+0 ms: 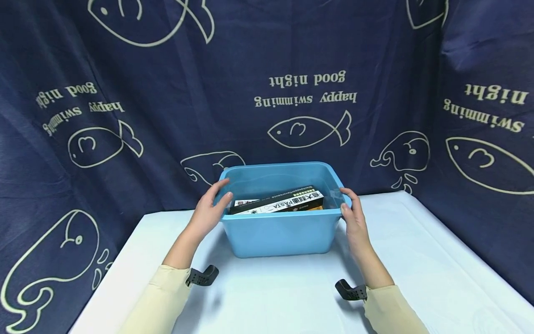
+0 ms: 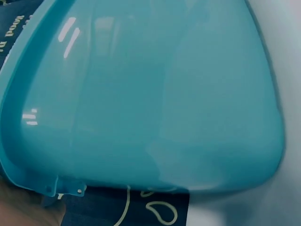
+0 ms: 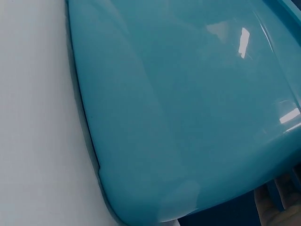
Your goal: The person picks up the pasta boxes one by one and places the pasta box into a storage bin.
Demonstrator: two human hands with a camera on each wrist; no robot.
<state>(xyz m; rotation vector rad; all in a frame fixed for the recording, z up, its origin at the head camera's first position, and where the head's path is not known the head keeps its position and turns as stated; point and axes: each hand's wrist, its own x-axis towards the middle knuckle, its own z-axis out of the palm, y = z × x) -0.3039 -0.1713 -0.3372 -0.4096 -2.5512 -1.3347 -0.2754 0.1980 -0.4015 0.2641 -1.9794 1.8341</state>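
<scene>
A light blue plastic bin [image 1: 283, 236] stands near the far edge of the white table, its long side facing me. On its left end, my left hand [image 1: 207, 211] grips the rim, with the thumb over the edge. The right hand [image 1: 354, 221] holds the rim at the opposite end, fingers curled round it. Inside the bin, a black and white pasta box [image 1: 288, 202] lies tilted, with other packaging partly hidden under it. Both wrist views are filled by the bin's outer wall [image 2: 164, 108], and some right fingers [image 3: 273, 207] show beneath the rim.
The white table [image 1: 267, 297] stretches out in front of the bin and to both sides. A dark blue curtain [image 1: 233, 93] with fish and whale drawings hangs behind the table and along its sides. Each wrist wears a black device [image 1: 203, 276].
</scene>
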